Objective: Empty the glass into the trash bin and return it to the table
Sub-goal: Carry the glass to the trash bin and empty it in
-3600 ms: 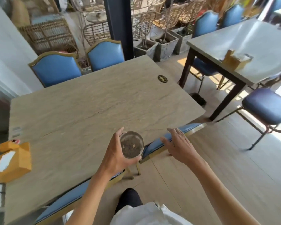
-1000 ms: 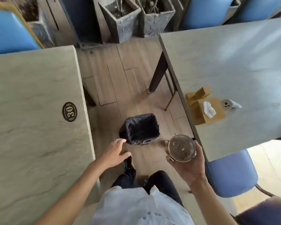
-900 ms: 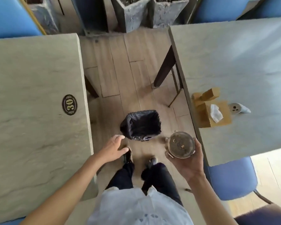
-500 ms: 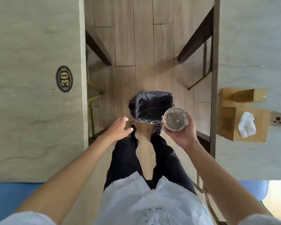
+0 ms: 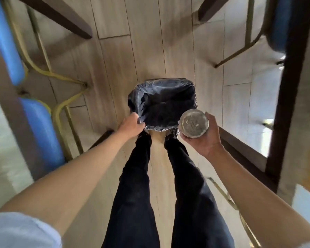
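So the right hand [image 5: 203, 138] has its grip wrapped around the upright glass [image 5: 193, 123] beside the trash bin [image 5: 161, 102]; left hand [image 5: 131, 124] pinches the liner. Tipping off-centre could spill onto the floor.

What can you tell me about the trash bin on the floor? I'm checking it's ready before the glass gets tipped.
The small bin lined with a black plastic bag stands upright on the pale wooden floor, just ahead of the person's feet. The glossy, crinkled bag folds over the rim; the mouth is open and its inside too dark to read. The left hand pinches the bag's near-left edge. The clear glass holding grey debris, in the right hand, sits at the near-right rim, upright.
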